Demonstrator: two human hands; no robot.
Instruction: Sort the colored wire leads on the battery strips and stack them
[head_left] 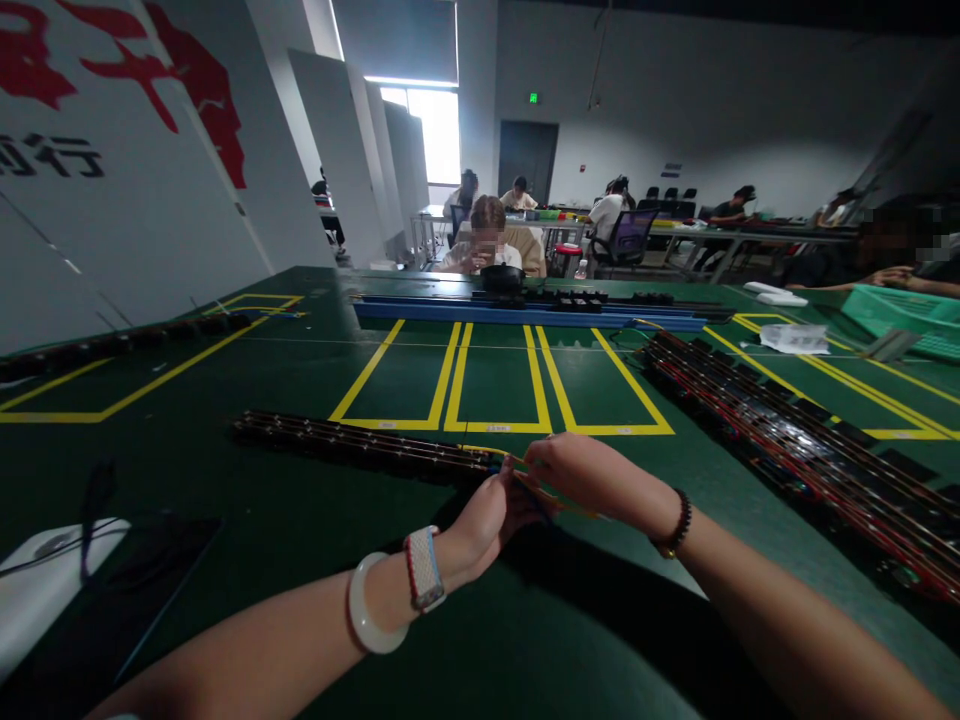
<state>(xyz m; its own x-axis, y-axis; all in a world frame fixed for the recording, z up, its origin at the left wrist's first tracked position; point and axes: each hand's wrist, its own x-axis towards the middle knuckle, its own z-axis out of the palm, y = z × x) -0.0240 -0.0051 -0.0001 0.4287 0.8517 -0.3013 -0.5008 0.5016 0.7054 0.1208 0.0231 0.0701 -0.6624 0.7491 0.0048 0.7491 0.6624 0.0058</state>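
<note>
A long, narrow dark strip (360,440) with thin metal rods along it lies on the green table, its right end at my hands. Thin wires come out around that end, a yellow wire (487,450) and a blue one (536,490) among them. My left hand (487,520) is closed on the wires by the strip's end, thumb on top and fingers underneath. Just to the right, my right hand (570,468) is bent in a pinch at the yellow wire. Its fingertips are partly hidden, so the exact grip is unclear.
Wider rod-and-wire assemblies (795,450) lie at right, near a green basket (900,318). A blue rail (540,312) with black parts crosses the table's far side. Yellow tape (495,427) marks rectangles. A dark flat object (161,580) lies at left. People sit beyond.
</note>
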